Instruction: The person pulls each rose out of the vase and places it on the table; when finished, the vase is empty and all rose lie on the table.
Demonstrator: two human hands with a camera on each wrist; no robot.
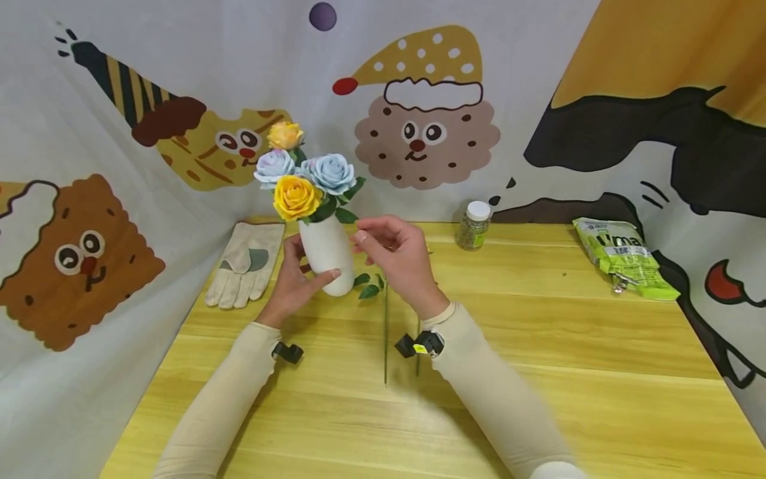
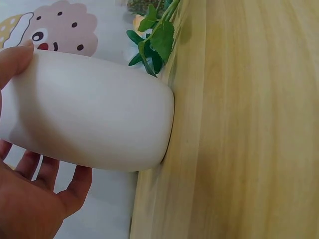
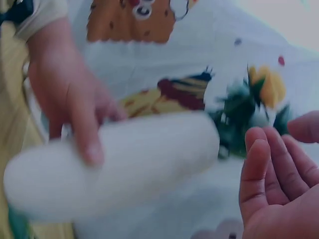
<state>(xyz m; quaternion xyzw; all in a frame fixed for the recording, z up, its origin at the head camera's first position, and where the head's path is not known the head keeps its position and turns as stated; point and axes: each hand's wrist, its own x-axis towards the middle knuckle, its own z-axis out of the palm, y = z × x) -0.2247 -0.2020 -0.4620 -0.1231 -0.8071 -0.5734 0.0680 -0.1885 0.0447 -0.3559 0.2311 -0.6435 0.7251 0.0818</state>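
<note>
A white vase [image 1: 328, 256] stands on the table, its base against the wood in the left wrist view. My left hand [image 1: 294, 283] grips its side, thumb across the front and fingers behind. Out of the top rise a bright yellow rose [image 1: 297, 198], a paler yellow-orange rose [image 1: 285, 135] and pale blue roses [image 1: 331, 173]. My right hand [image 1: 397, 253] hovers at the right of the vase's mouth, fingers loosely bent, with nothing between them. Beneath it lie green flower stems [image 1: 385, 339] with leaves [image 1: 368, 291]; the hand covers part of them.
A pale work glove [image 1: 244, 266] lies left of the vase at the table's back edge. Toward the back stands a small white-lidded jar [image 1: 474, 227]. A green snack bag [image 1: 625, 256] sits at the far right. A patterned cloth [image 1: 526, 40] hangs behind the table.
</note>
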